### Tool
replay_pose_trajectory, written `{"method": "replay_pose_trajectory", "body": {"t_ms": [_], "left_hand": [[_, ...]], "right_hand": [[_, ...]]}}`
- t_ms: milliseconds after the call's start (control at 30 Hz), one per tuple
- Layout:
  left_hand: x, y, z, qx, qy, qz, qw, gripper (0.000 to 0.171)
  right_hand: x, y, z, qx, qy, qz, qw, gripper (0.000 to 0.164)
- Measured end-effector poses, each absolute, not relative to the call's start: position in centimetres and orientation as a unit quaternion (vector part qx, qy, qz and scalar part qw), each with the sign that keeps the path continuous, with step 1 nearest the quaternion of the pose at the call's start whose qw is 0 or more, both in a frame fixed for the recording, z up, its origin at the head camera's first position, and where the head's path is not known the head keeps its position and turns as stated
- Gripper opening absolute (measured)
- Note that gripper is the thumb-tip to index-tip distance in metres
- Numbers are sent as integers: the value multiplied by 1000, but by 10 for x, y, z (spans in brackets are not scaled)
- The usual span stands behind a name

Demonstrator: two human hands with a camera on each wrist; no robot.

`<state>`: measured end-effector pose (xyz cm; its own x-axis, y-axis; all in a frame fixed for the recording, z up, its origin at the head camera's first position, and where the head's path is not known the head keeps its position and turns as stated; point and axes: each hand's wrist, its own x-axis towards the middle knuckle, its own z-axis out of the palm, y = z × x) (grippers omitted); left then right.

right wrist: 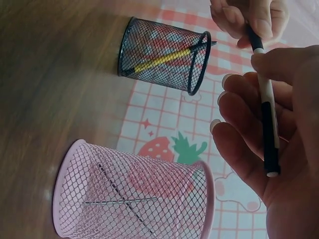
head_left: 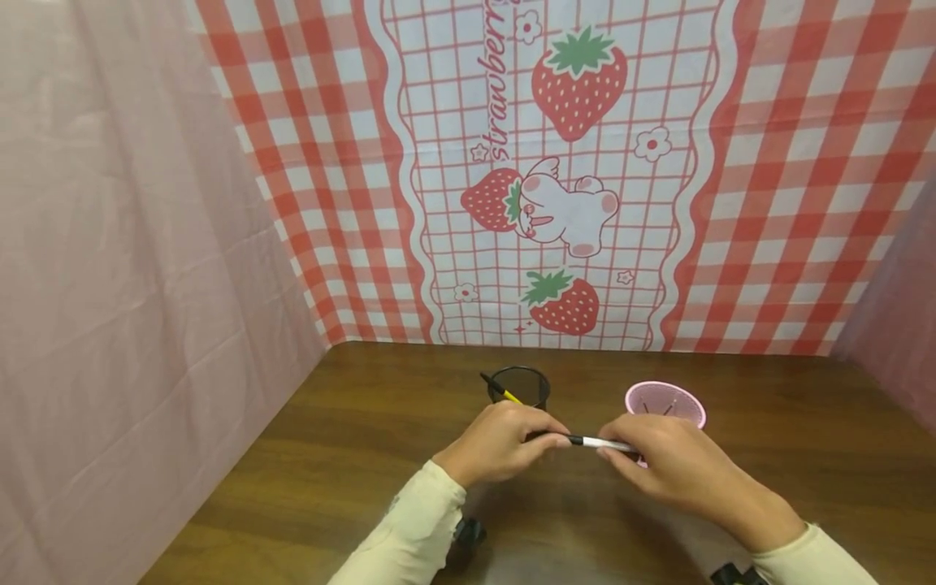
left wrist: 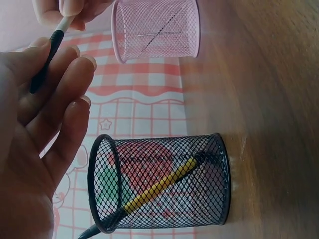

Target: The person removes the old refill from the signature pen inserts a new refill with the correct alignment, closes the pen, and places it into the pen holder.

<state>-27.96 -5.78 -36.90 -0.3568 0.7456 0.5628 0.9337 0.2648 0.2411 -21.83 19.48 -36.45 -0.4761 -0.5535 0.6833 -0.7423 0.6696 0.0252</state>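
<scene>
Both hands share one slim white-and-black pen [head_left: 592, 442] held roughly level above the table. Thumb and fingers of my left hand [head_left: 504, 443] pinch its black end. Further along, my right hand [head_left: 676, 459] grips the white barrel, and the pen's dark rear part [right wrist: 269, 139] lies across that palm in the right wrist view. Just beyond the left hand stands a black mesh pen cup [left wrist: 222, 179] with a yellow-and-black pen [left wrist: 159, 186] leaning in it. Behind the right hand is a pink mesh pen cup [right wrist: 62, 184], holding two thin dark sticks [right wrist: 119, 191].
The cups stand on a brown wooden table [head_left: 351, 455]. A red-and-white checked cloth [head_left: 775, 203] with strawberry prints hangs along the back. Pale pink curtains [head_left: 146, 284] close off the sides. A small black object [head_left: 470, 532] shows by the left wrist.
</scene>
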Motion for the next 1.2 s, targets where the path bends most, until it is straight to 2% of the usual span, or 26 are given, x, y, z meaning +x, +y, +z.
{"method": "replay_pose_trajectory", "body": {"t_ms": [367,667,1200], "left_hand": [[-277,-60,-373,-521,-792,-297,116,24],[-277,-54,-376,-550,-762,-293,177,31],[-279,-53,-375,-557,-744,-287,232,14]], "right_hand": [[-219,192,-366,388,-844,143,342,21],[-217,194,-367,381,-848,143,340,20],[-217,193,-367,388,-842,145,346,15]]}}
